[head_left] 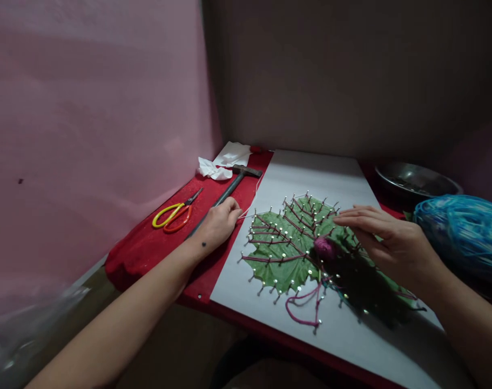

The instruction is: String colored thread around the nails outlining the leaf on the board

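Leaf stem toward viewer; left hand pinches white thread, right hand open flat.

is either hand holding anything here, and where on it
The left hand pinches a thin white string near its end by the leaf's edge. The right hand hovers open, holding nothing.

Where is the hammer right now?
The hammer lies on the red cloth at the board's left, between the scissors and the left hand.

A home craft corner: hammer, scissors, nailed string-art board
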Motion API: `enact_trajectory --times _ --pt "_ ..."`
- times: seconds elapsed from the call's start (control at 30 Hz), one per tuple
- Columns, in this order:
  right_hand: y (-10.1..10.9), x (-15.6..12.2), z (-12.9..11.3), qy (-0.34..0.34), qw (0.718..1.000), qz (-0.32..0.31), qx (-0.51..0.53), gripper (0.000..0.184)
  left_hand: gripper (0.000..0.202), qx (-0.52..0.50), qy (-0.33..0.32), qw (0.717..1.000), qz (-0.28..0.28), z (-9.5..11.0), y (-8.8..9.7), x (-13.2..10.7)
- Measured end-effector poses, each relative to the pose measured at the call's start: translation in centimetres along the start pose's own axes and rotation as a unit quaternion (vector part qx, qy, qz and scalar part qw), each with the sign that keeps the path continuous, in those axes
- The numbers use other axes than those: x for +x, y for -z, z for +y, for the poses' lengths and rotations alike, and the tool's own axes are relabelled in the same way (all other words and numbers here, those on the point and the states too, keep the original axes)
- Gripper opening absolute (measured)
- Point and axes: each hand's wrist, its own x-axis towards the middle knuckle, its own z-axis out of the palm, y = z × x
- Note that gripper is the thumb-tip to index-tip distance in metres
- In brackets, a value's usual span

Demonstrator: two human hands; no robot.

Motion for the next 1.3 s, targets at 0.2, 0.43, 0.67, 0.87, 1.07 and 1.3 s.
enact_trajectory --times 0.2,0.43,0.67,0.87,1.07,1.3 --pt "0.4 -2.4 2.0 -0.073 0.994 0.085 -0.001 0.022 0.019 0.173 -0.048 0.98 -0.08 0.1 0.0 0.1" --pt "1.3 -2.4 1.4 -0.075 0.992 0.101 0.015 0.023 0.017 0.257 -0.098 0.956 -0.096 0.7 1.0 -0.5" --pt "1.0 -2.4 1.5 -0.063 0.994 0.086 0.021 0.027 0.024 0.26 -0.212 0.939 -0.08 0.9 1.6 -0.6" --pt "1.0 -2.4 1.4 -0.073 0.993 0.086 0.022 0.024 0.02 0.254 -0.241 0.93 -0.117 2.0 2.2 0.8" --pt "1.1 -2.3 1.4 -0.075 0.993 0.094 0.019 0.023 0.025 0.295 -0.287 0.886 -0.212 4.1 3.2 2.8" --pt "1.3 -2.0 1.2 -0.078 0.993 0.091 0.01 0.028 0.025 0.31 -0.354 0.846 -0.252 5.8 3.1 4.3"
